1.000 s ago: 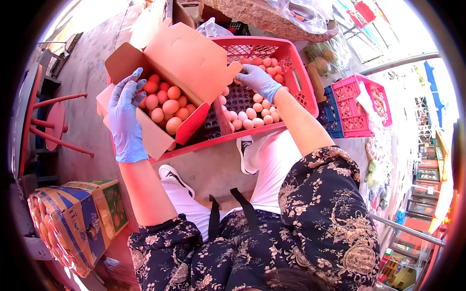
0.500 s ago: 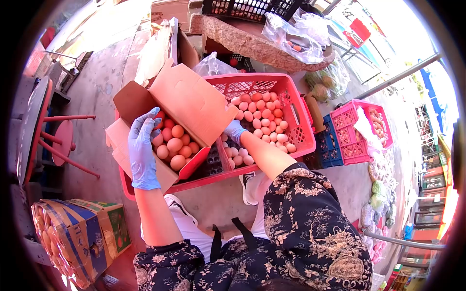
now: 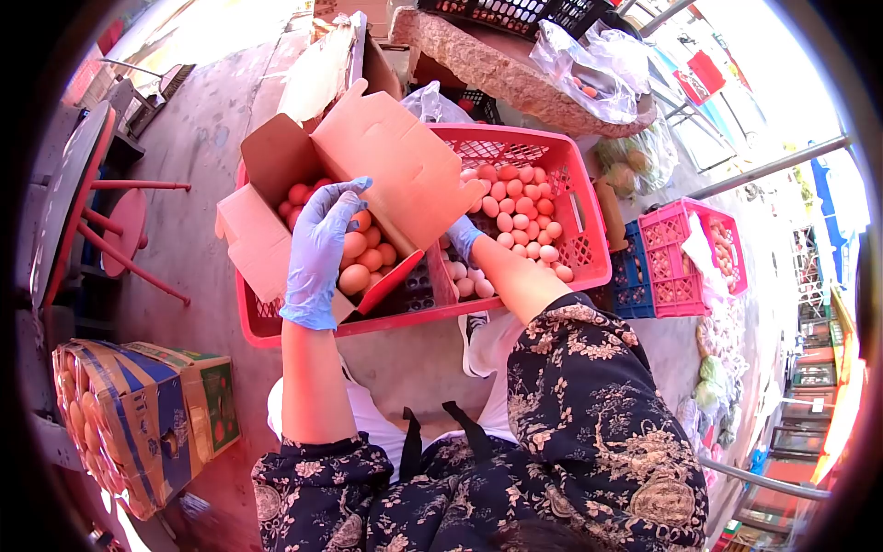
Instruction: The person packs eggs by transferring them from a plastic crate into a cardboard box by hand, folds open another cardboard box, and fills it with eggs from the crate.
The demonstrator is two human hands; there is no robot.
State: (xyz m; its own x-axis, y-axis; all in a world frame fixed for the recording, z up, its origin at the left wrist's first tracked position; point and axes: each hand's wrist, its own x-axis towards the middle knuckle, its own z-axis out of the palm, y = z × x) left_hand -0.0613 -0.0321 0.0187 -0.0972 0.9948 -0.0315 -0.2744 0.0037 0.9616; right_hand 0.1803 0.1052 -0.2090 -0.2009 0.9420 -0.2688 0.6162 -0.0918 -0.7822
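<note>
My left hand [image 3: 322,248], in a blue glove, hovers over an open cardboard box [image 3: 386,147] holding several brown eggs [image 3: 357,278]. Its fingers are curled with the tips near each other, and whether anything sits between them is too small to make out. The box rests tilted on the left part of a red plastic crate [image 3: 589,230]. My right hand [image 3: 464,235], also gloved in blue, is at the middle of the crate, its fingers hidden behind the box flap. Beside it lie several loose eggs [image 3: 520,207] in the crate's right part. Dark egg tray [image 3: 418,293] cups show between box and eggs.
Pink and blue crates [image 3: 667,253] of eggs stand at the right. A wrapped carton [image 3: 138,405] is at the lower left, near a red stool [image 3: 124,235]. Behind the crate are a stone slab [image 3: 497,69] and plastic bags [image 3: 589,78].
My left hand has moved right over the box, its fingers drawn closer together. My right hand has gone from above the eggs to behind the flap. The camera view has shifted.
</note>
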